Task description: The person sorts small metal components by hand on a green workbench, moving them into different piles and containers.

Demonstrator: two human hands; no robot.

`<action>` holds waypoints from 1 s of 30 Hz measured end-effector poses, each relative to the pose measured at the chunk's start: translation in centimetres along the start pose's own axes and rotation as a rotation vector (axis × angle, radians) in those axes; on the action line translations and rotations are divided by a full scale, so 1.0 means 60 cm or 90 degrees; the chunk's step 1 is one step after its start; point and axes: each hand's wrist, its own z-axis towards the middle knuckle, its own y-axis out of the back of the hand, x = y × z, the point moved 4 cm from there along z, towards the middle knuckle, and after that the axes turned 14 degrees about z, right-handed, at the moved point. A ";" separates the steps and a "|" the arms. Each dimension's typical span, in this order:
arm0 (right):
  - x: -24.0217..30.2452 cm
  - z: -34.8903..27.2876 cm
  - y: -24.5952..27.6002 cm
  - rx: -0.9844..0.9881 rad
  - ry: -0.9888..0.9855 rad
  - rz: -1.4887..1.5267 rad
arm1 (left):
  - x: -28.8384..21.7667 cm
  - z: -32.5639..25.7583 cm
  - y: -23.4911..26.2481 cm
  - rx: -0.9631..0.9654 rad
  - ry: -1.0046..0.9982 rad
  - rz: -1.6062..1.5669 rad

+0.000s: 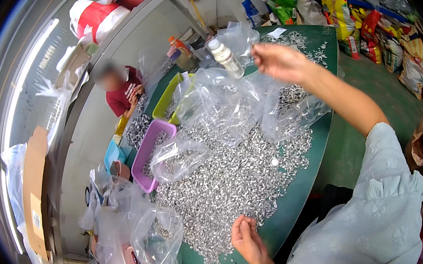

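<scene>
A broad heap of small silver curved metal pieces (227,186) spreads over the green table (325,44). My left hand (248,238) is at the heap's near edge, fingers curled together; anything inside them is hidden. Raised over the table's right side, my right hand (281,61) has its fingers pinched, and what they hold is too small to make out. To the left of that hand is a white bottle (226,59) with a white cap. Clear plastic bags (223,100) lie across the upper part of the heap. One small white round piece (274,162) rests on the metal pieces.
Along the heap's far side are a purple basket (140,164) and a yellow-green basket (165,98). Another person (125,92) in a dark red shirt works beyond them. More plastic bags (134,231) bunch at the lower left. Colourful sacks (364,30) line the right wall.
</scene>
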 end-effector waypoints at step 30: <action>0.280 -0.009 0.508 -0.801 0.184 -1.176 | 0.032 0.023 -0.071 0.011 0.044 0.159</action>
